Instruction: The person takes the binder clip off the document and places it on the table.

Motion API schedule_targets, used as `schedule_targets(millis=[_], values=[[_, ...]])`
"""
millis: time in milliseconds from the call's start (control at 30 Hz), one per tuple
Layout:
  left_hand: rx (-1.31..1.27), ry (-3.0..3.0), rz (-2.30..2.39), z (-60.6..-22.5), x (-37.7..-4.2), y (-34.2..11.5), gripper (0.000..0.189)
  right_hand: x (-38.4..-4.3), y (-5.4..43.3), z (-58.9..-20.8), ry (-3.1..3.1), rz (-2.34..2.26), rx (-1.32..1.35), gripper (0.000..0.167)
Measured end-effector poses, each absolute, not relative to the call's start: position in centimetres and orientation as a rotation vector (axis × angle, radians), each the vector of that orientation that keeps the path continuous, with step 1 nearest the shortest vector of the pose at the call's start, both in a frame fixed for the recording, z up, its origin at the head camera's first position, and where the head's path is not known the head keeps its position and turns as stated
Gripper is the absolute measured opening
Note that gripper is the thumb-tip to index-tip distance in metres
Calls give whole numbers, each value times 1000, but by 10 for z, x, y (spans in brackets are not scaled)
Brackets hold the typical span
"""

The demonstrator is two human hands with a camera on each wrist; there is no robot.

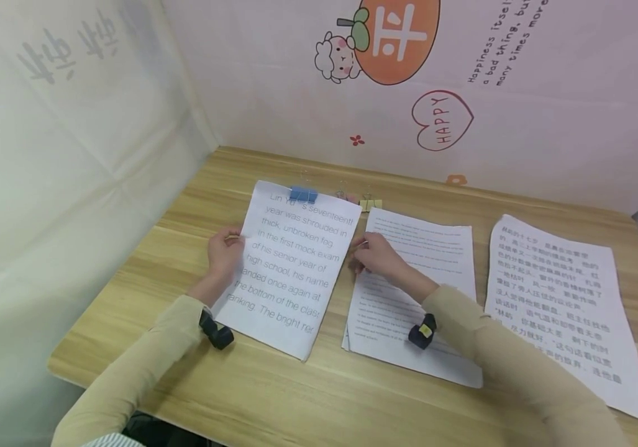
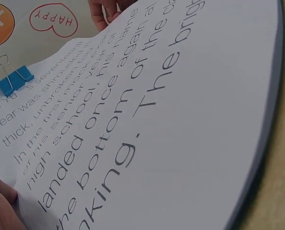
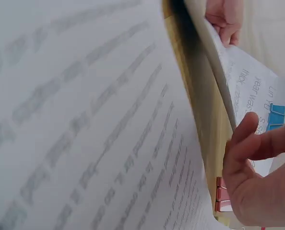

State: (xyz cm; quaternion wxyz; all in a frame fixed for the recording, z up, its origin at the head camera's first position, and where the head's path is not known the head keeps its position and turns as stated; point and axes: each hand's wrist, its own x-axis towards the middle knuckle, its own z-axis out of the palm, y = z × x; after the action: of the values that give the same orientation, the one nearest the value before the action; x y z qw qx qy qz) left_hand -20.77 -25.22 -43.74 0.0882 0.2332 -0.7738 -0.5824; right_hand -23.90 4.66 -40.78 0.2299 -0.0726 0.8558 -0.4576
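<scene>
In the head view, a sheaf of white printed paper [image 1: 291,267] with large English text bears a blue binder clip [image 1: 304,194] on its top edge. My left hand [image 1: 225,251] grips its left edge, with the thumb on the face of the sheet. At the opposite edge is my right hand [image 1: 374,253], fingers curled, seeming to pinch the paper; its hold is partly hidden. In the right wrist view, the sheaf's near edge stands raised off the table beside my right hand [image 3: 262,177], and the blue clip [image 3: 277,116] shows beyond.
A stack with small print [image 1: 408,335] lies under my right forearm. Farther right rests a stack with Chinese text [image 1: 553,298]. Behind the sheaf, near the wall, sit a yellow binder clip [image 1: 371,204] and a pink one [image 3: 223,194]. The wooden table [image 1: 128,304] meets a printed cloth backdrop.
</scene>
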Motion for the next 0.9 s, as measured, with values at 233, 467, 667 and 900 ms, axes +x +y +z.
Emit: schedule_targets(millis=[233, 467, 667, 900], values=[[730, -2293, -1776, -438, -208, -254, 30, -242, 36, -405, 2151, -1547, 16, 38], [724, -2297, -1750, -438, -208, -254, 28, -241, 29, -408, 2126, -1604, 55, 36], [663, -2342, -1761, -439, -209, -258, 29, -238, 29, -410, 2126, -1677, 38, 28], [573, -2508, -1765, -432, -226, -267, 37, -235, 30, -411, 2155, -1697, 12, 29]])
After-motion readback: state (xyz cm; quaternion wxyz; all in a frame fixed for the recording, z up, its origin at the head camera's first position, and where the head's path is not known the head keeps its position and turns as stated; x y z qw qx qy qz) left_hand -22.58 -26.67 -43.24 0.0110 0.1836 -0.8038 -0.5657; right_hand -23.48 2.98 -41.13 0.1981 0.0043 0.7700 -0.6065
